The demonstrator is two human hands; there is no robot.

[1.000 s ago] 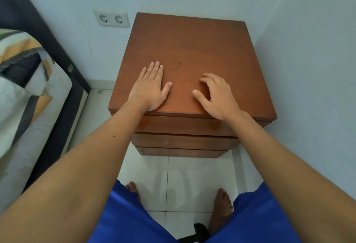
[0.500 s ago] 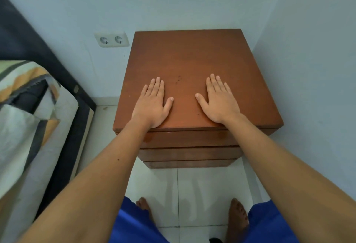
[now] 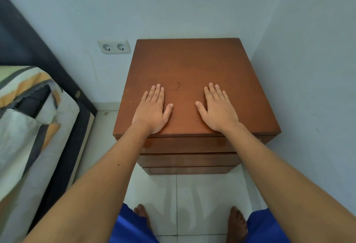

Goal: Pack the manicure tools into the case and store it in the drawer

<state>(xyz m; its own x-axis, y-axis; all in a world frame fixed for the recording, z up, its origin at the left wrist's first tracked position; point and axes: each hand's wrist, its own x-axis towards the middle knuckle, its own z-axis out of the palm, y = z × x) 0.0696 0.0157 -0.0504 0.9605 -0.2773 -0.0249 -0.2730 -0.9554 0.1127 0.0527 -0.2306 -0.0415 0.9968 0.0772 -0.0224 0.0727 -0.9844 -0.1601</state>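
A brown wooden nightstand [image 3: 188,65] stands in the room's corner, its top bare apart from my hands. My left hand [image 3: 153,110] lies flat, palm down, near the front left of the top, holding nothing. My right hand [image 3: 218,109] lies flat the same way near the front right, also holding nothing. Below the top, the top drawer front [image 3: 185,144] and two lower drawer fronts [image 3: 187,160] are shut. No manicure tools and no case are in view.
A bed with a striped cover [image 3: 28,119] and dark frame stands at the left. A double wall socket [image 3: 114,46] is on the back wall. The right wall [image 3: 308,88] stands close beside the nightstand. White floor tiles [image 3: 185,200] and my bare feet are below.
My right hand's fingers have flattened from a curled pose onto the top. The view has tilted upward, so the nightstand sits lower in the frame. Both hands stay in place.
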